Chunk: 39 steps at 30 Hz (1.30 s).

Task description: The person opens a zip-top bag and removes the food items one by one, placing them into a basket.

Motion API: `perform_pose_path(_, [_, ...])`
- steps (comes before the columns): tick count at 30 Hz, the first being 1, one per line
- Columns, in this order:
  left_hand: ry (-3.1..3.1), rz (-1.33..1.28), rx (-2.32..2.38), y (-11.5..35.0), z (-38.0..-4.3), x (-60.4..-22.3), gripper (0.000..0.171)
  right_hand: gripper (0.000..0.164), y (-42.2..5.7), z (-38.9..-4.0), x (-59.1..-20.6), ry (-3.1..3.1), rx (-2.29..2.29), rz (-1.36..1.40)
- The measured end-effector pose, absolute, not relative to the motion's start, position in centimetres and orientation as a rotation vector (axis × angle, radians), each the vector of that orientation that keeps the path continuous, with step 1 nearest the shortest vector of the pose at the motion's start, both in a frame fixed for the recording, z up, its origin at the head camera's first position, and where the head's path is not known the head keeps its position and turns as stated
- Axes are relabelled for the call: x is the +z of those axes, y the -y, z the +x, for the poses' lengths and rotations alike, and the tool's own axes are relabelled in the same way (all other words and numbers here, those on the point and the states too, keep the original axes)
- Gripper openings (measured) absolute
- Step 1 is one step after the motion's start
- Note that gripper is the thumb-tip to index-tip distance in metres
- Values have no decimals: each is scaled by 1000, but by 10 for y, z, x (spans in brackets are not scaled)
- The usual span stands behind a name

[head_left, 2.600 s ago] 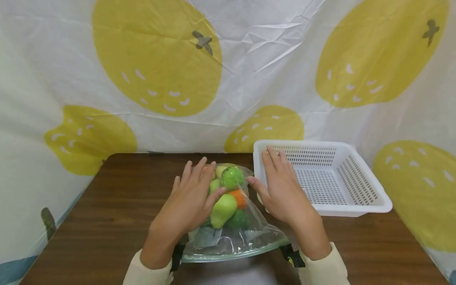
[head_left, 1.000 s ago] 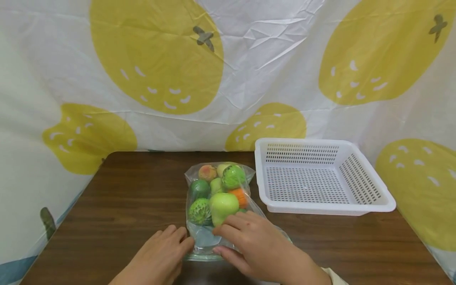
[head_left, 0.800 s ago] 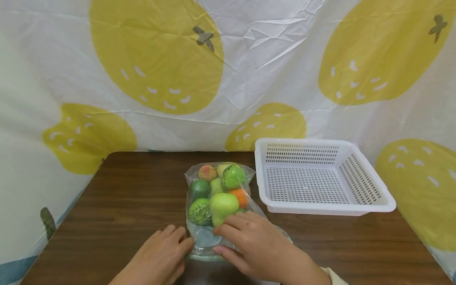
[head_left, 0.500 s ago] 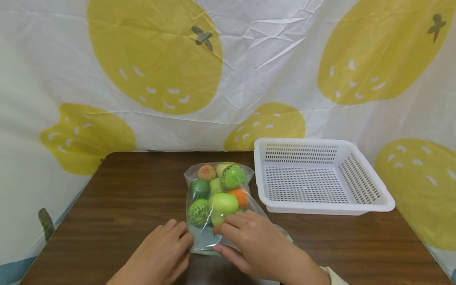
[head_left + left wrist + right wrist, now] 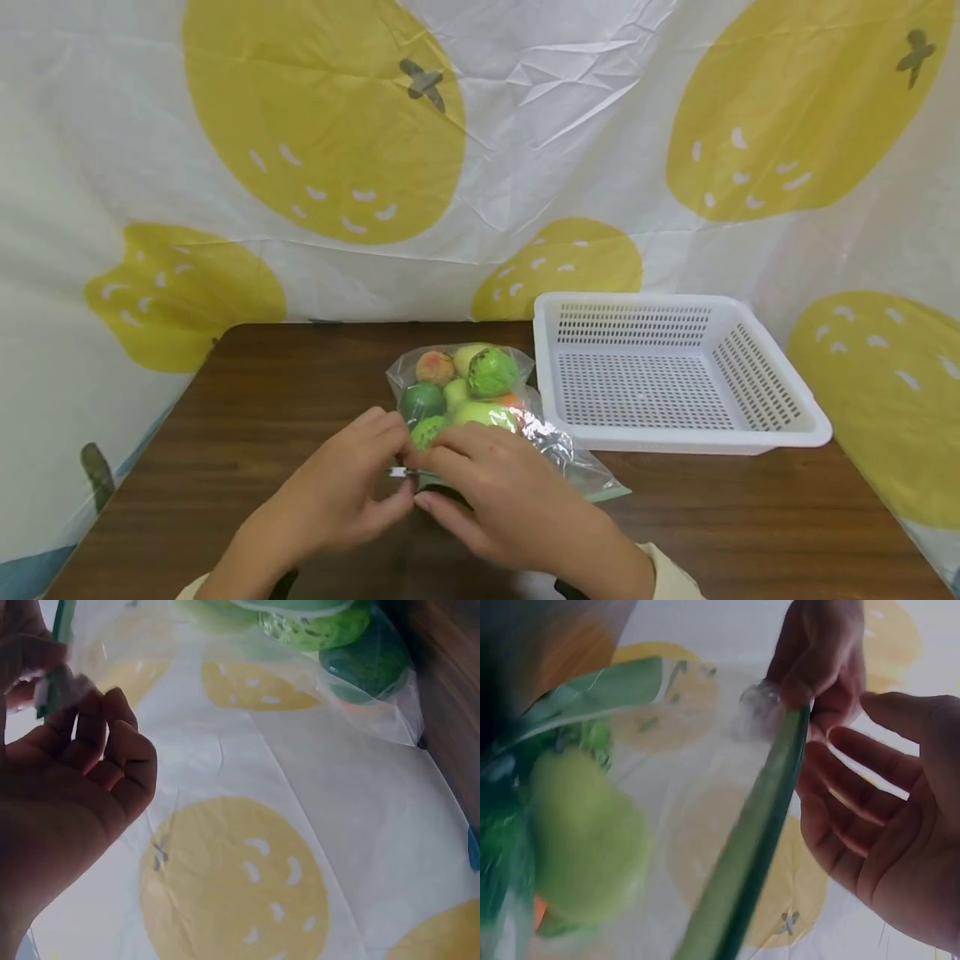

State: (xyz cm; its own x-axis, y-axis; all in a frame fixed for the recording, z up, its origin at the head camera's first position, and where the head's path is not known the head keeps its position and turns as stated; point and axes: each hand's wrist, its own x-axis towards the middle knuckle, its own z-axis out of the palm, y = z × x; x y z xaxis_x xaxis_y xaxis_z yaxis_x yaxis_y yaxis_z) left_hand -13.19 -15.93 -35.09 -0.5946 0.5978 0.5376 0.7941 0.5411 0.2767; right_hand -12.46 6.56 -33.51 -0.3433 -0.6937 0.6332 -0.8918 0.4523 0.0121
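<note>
A clear zip bag (image 5: 592,475) full of fruit and vegetables lies in front of me, its near edge raised between my hands. My left hand (image 5: 337,483) pinches the corner of the zip strip, where a small white piece (image 5: 397,472) shows. My right hand (image 5: 502,492) is right beside it, fingers curled at the same green zip strip (image 5: 757,840). In the left wrist view, fingers of both hands meet at the strip's end. Inside are a pear (image 5: 585,840), a peach (image 5: 435,367), green round fruits (image 5: 491,372) and something orange.
A white perforated basket (image 5: 675,442) stands at the back right, close beside the bag. Both are on a dark wooden table (image 5: 277,392). Behind the table hangs a white cloth (image 5: 510,167) printed with yellow fruit.
Both hands, first spread over the bag, drew back to its near edge. Since then the left hand has moved forward and right to meet the right hand, and the near edge has lifted.
</note>
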Motion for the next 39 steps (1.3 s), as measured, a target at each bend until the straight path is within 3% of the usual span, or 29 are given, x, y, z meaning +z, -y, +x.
perform_pose_path(7, [2422,-1152,-1005,157,-152,-342,31,12,-49,-135,-325,2168,544,1155])
perform_pose_path(12, [2399,-1132,-1116,156,-163,-340,26,15,-47,-142,-326,2211,620,1051])
perform_pose_path(17, [2426,-1120,-1073,157,-168,-337,21,19,-46,-145,-329,2239,676,1000])
perform_pose_path(26, [2466,-1117,-940,154,-166,-333,19,9,-45,-147,-332,2266,673,956])
perform_pose_path(39, [2538,-1069,-894,158,-160,-328,18,8,-46,-144,-332,2324,718,993])
